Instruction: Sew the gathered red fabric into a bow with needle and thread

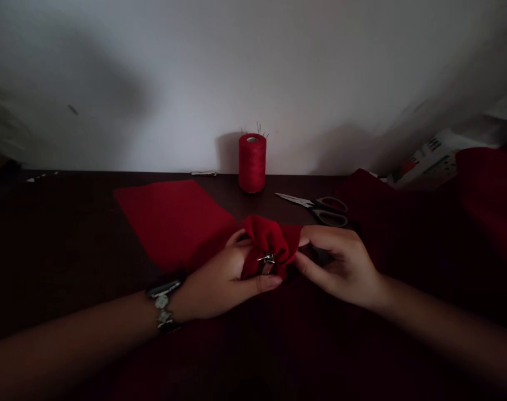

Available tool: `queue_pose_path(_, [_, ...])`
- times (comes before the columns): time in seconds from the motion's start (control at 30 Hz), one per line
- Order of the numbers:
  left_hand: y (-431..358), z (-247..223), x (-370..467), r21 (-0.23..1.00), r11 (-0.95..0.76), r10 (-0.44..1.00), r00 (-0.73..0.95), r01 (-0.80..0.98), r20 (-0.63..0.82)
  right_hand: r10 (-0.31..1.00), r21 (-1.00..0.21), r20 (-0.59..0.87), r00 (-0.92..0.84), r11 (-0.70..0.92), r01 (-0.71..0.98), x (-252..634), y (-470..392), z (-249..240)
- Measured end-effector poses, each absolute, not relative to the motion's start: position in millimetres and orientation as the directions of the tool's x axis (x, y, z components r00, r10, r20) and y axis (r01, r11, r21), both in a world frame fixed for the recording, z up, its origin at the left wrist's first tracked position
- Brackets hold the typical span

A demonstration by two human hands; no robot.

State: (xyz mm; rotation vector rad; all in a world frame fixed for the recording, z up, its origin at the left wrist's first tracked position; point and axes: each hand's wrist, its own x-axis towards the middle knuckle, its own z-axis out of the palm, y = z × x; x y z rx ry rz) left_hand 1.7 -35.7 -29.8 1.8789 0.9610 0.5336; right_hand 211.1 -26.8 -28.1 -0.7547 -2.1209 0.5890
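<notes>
While your left hand (222, 275) is clamping the bunched cloth (264, 233) nearer you than the spool (252, 167) and your right hand (347, 267) is pinching its edge, you're probably risking slipped folds or a prick if tugging is shifting the fastener (269, 259).

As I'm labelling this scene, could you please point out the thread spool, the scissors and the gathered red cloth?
Thread spool (252, 166), head view: wound red side.
Scissors (310, 204), head view: near the pivot.
Gathered red cloth (269, 234), head view: upper folds.
</notes>
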Motion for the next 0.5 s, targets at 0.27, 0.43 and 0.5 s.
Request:
queue_pose_path(0.27, [-33.9,-34.3,-0.4,0.916,-0.181,0.854,0.519,0.359,-0.034,0.839,-0.850,0.372,-0.397,0.480,0.218,204.3,-32.9,-30.2])
queue_pose_path(0.43, [-33.8,-32.2,-1.1,0.961,-0.086,0.877,0.478,0.262,-0.052,0.839,-0.958,0.259,-0.479,0.287,-0.014,202.9,-31.3,-29.6])
queue_pose_path(0.5, [-33.9,-31.7,-1.0,0.971,-0.070,0.875,0.481,0.231,-0.051,0.822,-0.969,0.228,-0.522,0.242,-0.042,203.2,-29.1,-29.5])
